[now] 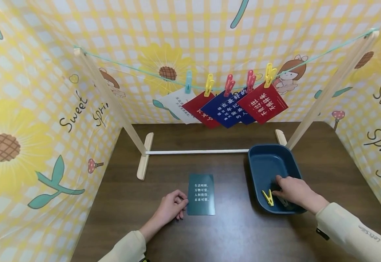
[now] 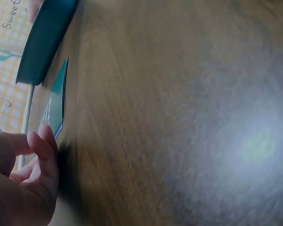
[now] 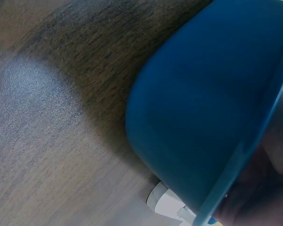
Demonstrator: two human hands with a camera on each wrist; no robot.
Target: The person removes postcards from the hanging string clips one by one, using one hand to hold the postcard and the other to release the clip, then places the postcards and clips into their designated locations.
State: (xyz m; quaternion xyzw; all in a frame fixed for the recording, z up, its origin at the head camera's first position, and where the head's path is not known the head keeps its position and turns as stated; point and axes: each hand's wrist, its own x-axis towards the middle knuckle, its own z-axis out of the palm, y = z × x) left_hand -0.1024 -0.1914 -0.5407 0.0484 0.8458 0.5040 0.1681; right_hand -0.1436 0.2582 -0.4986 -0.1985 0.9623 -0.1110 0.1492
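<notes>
Head view: bright, fairly even, mostly sharp; wide-lens stretch at left and right edges, cloth (image 1: 20, 87) pulled out there. Soft glare on near table (image 1: 233, 233). Left wrist: dimmer, soft, strong white glare on table, dark shadow beside left hand (image 2: 28, 181). Right wrist: pale glare, soft shadow along tub (image 3: 198, 103), right hand (image 3: 271, 174) dark, blurred.

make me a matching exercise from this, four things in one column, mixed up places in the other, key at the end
1. dark green card
2. light blue clothespin
3. right hand
4. white rod

A. low between the wooden posts
B. fingers inside the blue tray
C. at the left hand
D. clipping the white card to the string

Pairs: 1-C, 2-D, 3-B, 4-A
</notes>
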